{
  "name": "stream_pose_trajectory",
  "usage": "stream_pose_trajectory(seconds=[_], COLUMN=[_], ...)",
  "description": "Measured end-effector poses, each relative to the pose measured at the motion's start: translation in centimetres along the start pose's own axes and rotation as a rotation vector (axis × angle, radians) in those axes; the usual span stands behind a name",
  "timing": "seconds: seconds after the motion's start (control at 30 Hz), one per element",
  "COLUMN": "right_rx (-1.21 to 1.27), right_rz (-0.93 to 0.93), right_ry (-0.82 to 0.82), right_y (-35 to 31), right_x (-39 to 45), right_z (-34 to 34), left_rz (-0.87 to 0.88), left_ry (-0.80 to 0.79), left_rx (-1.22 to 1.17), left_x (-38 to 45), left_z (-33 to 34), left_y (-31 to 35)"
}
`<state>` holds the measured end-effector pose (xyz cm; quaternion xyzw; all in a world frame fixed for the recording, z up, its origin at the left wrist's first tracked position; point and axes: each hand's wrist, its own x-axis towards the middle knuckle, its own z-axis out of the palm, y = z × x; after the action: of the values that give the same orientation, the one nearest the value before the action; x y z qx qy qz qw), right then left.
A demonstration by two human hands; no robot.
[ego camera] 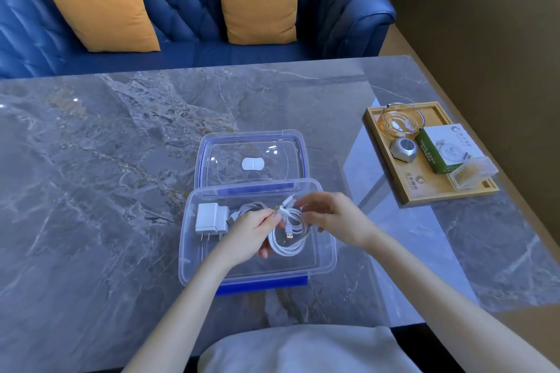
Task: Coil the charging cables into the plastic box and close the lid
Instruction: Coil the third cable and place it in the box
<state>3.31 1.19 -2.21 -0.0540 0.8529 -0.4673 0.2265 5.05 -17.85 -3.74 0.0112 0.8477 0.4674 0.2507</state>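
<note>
A pale cushion or cloth [303, 348] lies closest, at the near edge of the grey marble table [106, 160], just this side of the clear plastic box [328, 254] that serves as the centre of everything here. The box stands open, its blue latch [263, 283] facing the person. Directly beyond the box, touching its far rim, the clear lid [251, 157] lies flat on the marble, a white oval patch at its middle. Well to the right of the box sits a wooden tray [424, 188] carrying a glass ashtray [401, 121], a small silver object [403, 150], a green-and-white carton [448, 148] and a clear holder of toothpicks [472, 171]. Far beyond the box is a blue sofa [188, 9] with two orange cushions [97, 3].

Inside the box, at its left end, a white charger plug [210, 218] lies on the floor, another cable [251, 207] loosely gathered just beside it. Over the box's middle the left hand [251, 230] pinches a coiled white cable [288, 236] near its top, the loops hanging below the fingers (whether they touch the box floor is unclear). The right hand [330, 215] hovers just right of the coil, fingers spread and loosely curled, its fingertips near the cable's loose connector ends [288, 200], gripping nothing that can be made out. Both forearms cross the box's near rim.
</note>
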Motion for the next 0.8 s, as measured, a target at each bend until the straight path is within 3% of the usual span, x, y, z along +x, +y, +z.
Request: stream_pose_trajectory(seconds=[0.33, 0.8], right_rx=[0.076, -0.076], right_rz=[0.171, 0.216], right_ry=[-0.016, -0.016], right_y=[1.2, 1.6], right_x=[1.9, 3.2], right_z=[5.7, 7.5], left_rz=[-0.051, -0.098], left_ry=[0.213, 0.04], left_rx=[0.206, 0.502], left_x=[-0.3, 0.8], left_z=[-0.5, -0.8], left_y=[-2.9, -4.6])
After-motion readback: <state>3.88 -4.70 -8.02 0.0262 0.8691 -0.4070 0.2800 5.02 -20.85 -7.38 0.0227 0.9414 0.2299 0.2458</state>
